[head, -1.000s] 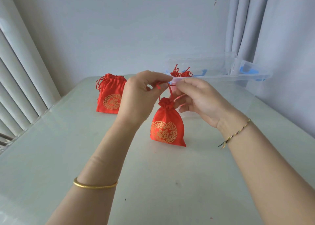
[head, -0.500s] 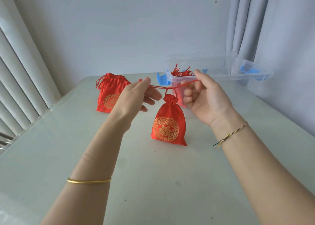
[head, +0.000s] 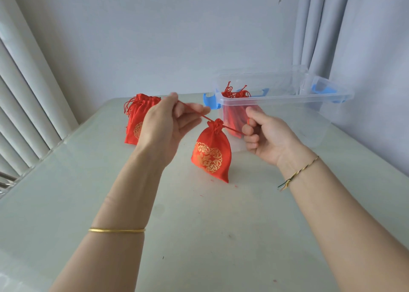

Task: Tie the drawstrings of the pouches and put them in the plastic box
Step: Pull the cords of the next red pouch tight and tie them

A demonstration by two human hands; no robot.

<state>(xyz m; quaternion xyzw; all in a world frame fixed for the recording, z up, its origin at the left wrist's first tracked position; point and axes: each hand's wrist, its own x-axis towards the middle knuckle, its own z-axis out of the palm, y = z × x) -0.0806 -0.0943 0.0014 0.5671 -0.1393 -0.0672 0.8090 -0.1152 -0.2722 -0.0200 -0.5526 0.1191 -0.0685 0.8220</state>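
Both hands pinch one drawstring end each, left hand (head: 164, 123) and right hand (head: 264, 134) drawing them apart above the cinched pouch (head: 211, 152) at frame centre. Tied pouches already sit in the plastic box (head: 285, 97) upper right; a stack of pouches (head: 138, 114) left of centre seemingly awaits tying.

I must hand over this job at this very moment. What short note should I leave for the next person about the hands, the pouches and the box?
Hands: left-hand grip pinches one drawstring end, pulled left; right-hand grip curls round the other end, pulled right.
Things: pouch stands on the table between them, mouth gathered shut.
Done: several pouches lie in the box.
Left: secure the knot, box this pouch, then tie the stack behind the left hand.
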